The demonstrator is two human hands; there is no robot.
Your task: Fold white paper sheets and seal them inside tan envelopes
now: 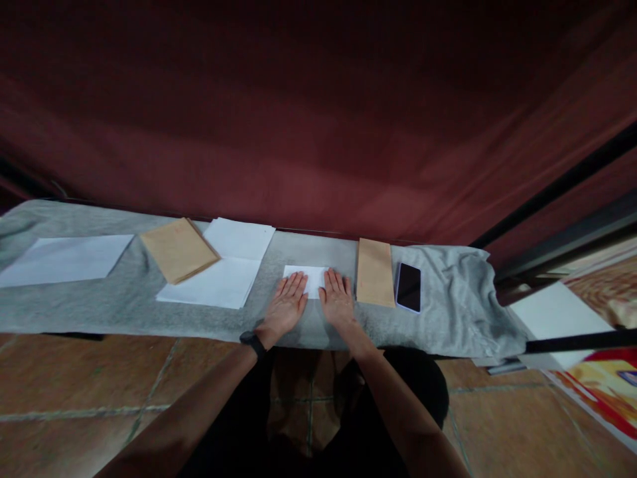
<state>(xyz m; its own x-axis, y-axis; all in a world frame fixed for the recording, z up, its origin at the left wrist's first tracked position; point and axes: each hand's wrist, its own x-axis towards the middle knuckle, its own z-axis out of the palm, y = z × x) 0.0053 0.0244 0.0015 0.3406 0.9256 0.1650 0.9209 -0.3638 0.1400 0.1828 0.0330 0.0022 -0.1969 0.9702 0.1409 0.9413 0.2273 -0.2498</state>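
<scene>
Paper (312, 281) is lying about midway between front and back edges of table (316, 332); left hand (287, 305) and right hand (338, 301) are resting on it, open, flat. Risk: uneven pressure dragging loose cloth (448, 292), skewing paper.

Dim overall; red cloth (298, 133) darkest at top (nearly black); picture edges stretched, soft.

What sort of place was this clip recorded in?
Probably a makeshift work corner indoors, though a covered stall can't be ruled out: a narrow surface draped in grey cloth, a dark red backdrop behind it, tiled floor below.
</scene>
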